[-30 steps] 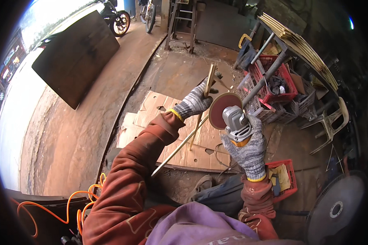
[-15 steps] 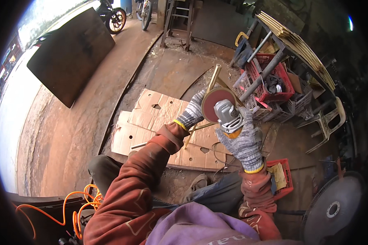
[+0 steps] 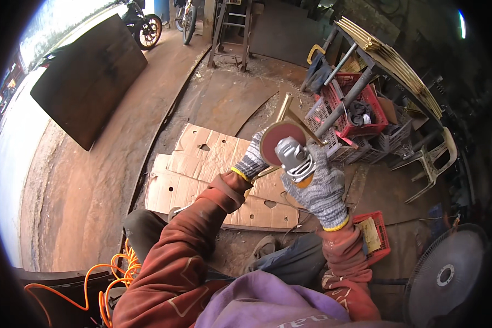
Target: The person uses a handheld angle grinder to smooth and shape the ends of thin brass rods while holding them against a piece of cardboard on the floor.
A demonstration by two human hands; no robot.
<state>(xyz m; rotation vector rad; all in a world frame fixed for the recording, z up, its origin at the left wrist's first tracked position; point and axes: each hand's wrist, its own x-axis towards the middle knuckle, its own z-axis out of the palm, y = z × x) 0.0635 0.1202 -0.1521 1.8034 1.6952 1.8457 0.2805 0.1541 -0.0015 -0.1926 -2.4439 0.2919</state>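
Observation:
My right hand (image 3: 321, 188), in a grey knitted glove with a yellow cuff, is closed round the body of an angle grinder (image 3: 294, 157). A reddish-brown disc (image 3: 279, 143) on the grinder faces up towards me and covers part of the work behind it. Behind the disc stands a brass-coloured metal frame (image 3: 285, 107) of joined tubes. My left hand (image 3: 250, 157), gloved alike, is closed at the frame's left side, its fingertips hidden by the disc. Flattened cardboard (image 3: 202, 164) lies on the ground below both hands.
Red and grey plastic crates (image 3: 366, 123) stand at the right under a rack of brass-coloured tubes (image 3: 361, 34). A plastic chair (image 3: 434, 161), a small red crate (image 3: 381, 240) and a round fan (image 3: 445, 276) are nearer. An orange hose (image 3: 87, 290) coils at lower left. A dark metal sheet (image 3: 90, 79) leans at left.
The grinder has shifted slightly left with my right hand, its disc now covering more of my left fingers. The frame has moved slightly left and tilted, and the whole view has shifted a little.

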